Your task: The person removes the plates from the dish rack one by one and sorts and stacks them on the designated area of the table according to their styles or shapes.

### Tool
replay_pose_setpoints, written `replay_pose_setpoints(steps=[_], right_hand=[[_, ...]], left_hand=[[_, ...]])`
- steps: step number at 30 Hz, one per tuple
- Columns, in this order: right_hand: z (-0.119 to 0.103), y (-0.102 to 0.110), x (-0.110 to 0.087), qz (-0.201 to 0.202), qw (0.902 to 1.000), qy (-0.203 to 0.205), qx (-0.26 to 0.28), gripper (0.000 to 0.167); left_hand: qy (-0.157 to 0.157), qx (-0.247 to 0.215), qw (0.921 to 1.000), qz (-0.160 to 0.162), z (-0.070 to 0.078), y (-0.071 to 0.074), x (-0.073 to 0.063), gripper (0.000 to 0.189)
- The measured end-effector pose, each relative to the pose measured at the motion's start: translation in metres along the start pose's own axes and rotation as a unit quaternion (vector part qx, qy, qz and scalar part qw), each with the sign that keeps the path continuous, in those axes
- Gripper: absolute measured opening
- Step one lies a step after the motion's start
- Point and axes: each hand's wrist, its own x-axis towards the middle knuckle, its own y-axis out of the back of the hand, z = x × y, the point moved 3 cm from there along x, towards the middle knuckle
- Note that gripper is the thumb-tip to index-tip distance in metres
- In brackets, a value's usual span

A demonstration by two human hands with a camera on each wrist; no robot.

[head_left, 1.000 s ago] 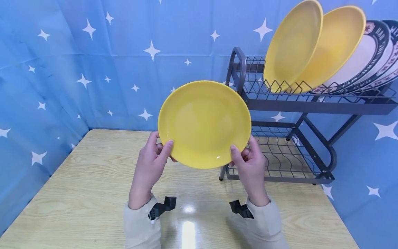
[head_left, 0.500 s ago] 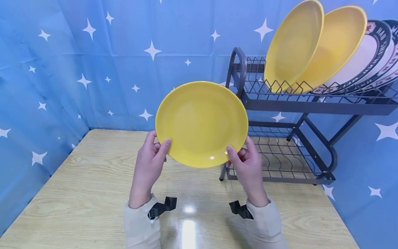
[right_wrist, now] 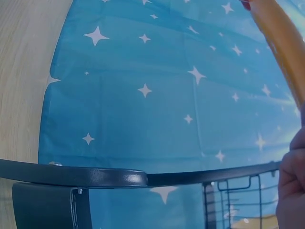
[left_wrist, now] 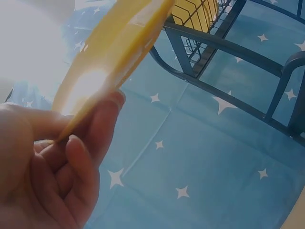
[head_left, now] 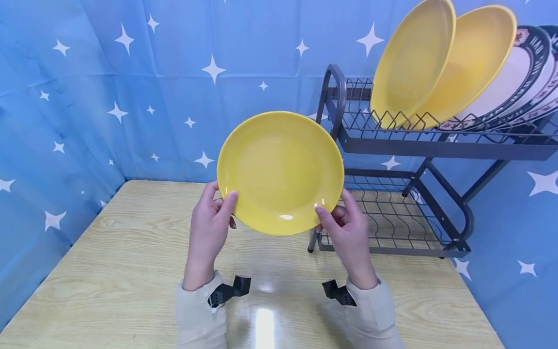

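A yellow oval plate (head_left: 281,169) is held up above the table, its inner face toward the head camera. My left hand (head_left: 210,228) pinches its lower left rim, thumb on the front and fingers behind. On the lower right rim, my right hand (head_left: 346,232) grips it the same way. In the left wrist view the plate (left_wrist: 114,57) appears edge-on, pinched by the left hand (left_wrist: 62,167). The right wrist view catches only part of the right hand (right_wrist: 293,181) and the plate's edge (right_wrist: 281,45).
A dark two-tier dish rack (head_left: 436,146) stands at the right. Its upper tier holds two yellow plates (head_left: 414,68) and several white plates with dark patterned rims (head_left: 505,82). The wooden table (head_left: 109,266) lies below, and a blue star-patterned cloth (head_left: 174,97) hangs behind.
The plate has shifted slightly left with both hands still on its rim. Its glare spots have moved across the lower rim, so its tilt has changed a little.
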Motion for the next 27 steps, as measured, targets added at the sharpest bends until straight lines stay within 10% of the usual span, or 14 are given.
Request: replay_pose_setpoints(steps=[27], right_hand=[[-0.009, 0.007, 0.004, 0.037, 0.9916, 0.009, -0.123, 0.039]], left_hand=[[0.098, -0.021, 0.9837, 0.149, -0.024, 0.035, 0.003, 0.035]])
